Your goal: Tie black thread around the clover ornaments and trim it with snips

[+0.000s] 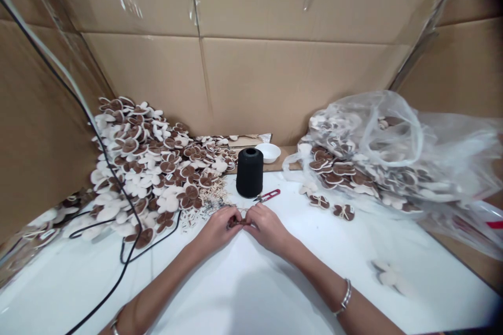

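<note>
My left hand [220, 227] and my right hand [268, 227] meet at the middle of the white table, fingertips pinched together. Between them is a small brown fuzzy flower-shaped piece [234, 221], mostly covered by the fingers. Just beyond the hands lie red-handled thread snips [269, 196] and a black cone of thread [250, 174] standing upright. Small cream bows [214, 187] are heaped past my left hand. To the right of my right hand, two brown flower pieces [343, 212] with cream bows lie on the table.
A tall heap of brown and cream flower pieces [133, 152] rises at the left. More spill from a clear plastic bag [396, 141] at the right. A white bowl [269, 153] stands behind the cone. A black cable [113, 167] crosses the left side. Cardboard walls [298, 84] enclose the table.
</note>
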